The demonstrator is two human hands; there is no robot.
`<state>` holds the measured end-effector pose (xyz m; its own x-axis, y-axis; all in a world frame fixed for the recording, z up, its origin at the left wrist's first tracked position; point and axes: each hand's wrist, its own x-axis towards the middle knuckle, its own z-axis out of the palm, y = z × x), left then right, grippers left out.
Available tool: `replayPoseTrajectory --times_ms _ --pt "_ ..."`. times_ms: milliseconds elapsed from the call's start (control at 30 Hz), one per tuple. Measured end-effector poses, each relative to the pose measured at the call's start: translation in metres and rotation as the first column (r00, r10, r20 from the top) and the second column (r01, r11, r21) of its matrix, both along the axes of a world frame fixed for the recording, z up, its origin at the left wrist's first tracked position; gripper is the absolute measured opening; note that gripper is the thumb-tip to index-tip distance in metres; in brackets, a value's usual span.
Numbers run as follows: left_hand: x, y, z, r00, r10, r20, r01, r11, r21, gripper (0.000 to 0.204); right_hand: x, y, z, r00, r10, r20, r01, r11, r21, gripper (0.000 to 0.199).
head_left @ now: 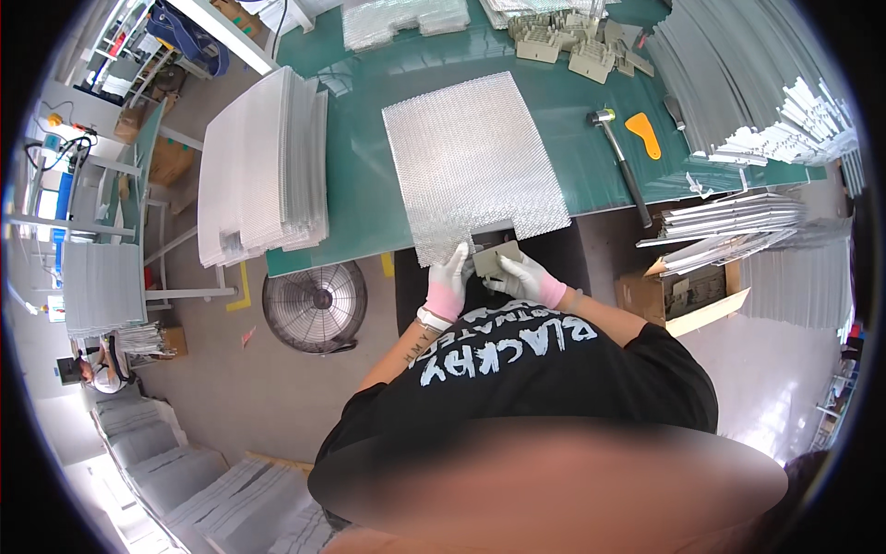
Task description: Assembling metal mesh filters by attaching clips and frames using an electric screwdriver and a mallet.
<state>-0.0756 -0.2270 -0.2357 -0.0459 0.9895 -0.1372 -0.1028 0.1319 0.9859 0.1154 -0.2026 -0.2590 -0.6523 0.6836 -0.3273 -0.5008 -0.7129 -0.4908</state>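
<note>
Around you: green work table (388, 185) running left to right. On its left end sits a tall stack of silver mesh sheets (263, 166), overhanging the near edge. At the far edge, a second pile of shiny mesh (392, 20) and a heap of small beige plastic corner pieces (577, 42). Right of centre lies a rubber-headed mallet with a dark handle (620, 162), handle running toward you, and an orange plastic scraper (644, 134) just beside it. Far right: big fanned stack of long grey metal strips (738, 83), more strip bundles (729, 226) below it hanging over an open cardboard box (688, 291). A round floor fan (315, 306) stands under the table's near edge, left of your legs. Nothing lies between your hands and the sheet; the mallet handle is the nearest loose item, well apart to the right.

Work piece: one flat rectangular silver mesh sheet with a notched near-right corner (471, 162), lying flat mid-table. Long axis runs away from you, tilted slightly, far end leaning left. Its near edge overhangs the table edge, right at your hands.

Your left hand (449, 275), white glove with pink cuff, is closed in a pinch on the sheet's near edge. Your right hand (524, 277), same glove, grips a small beige plastic corner piece (496, 259), held against the notch just beside the left hand.
</note>
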Motion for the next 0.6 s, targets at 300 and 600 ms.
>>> replayPoseTrajectory --times_ms 300,600 --pt "-0.001 0.006 -0.022 0.801 0.085 0.592 0.065 0.972 -0.228 0.032 -0.003 0.001 -0.015 0.991 -0.136 0.013 0.136 0.988 -0.065 0.027" --pt "0.004 0.009 -0.005 0.787 0.08 0.612 0.083 0.969 -0.233 0.033 -0.004 0.004 0.003 0.981 -0.16 0.107 0.167 0.984 -0.061 0.025"
